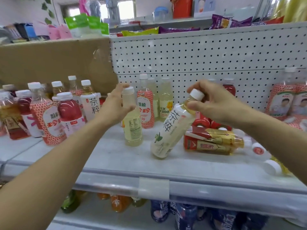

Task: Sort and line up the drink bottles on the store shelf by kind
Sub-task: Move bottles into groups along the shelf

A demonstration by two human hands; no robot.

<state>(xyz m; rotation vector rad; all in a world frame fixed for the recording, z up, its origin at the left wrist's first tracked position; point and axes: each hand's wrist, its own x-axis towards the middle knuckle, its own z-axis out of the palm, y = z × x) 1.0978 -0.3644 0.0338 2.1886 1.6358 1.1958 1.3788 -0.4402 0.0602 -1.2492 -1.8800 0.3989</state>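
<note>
The left hand grips the neck of an upright pale yellow drink bottle on the shelf. The right hand pinches a tilted tea bottle by its neck, base on the shelf, beside 2 red-and-gold bottles lying flat.

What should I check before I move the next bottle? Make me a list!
1. The right hand grips the tea bottle by its cap: ok.
2. The tea bottle is upright: not ok, it leans.
3. The left hand holds the yellow bottle at its neck: ok.
4. A matching bottle stands in the left group: ok.
5. The red-and-gold bottles are standing: not ok, lying down.
6. Free spot beside the match: cannot tell.
</note>
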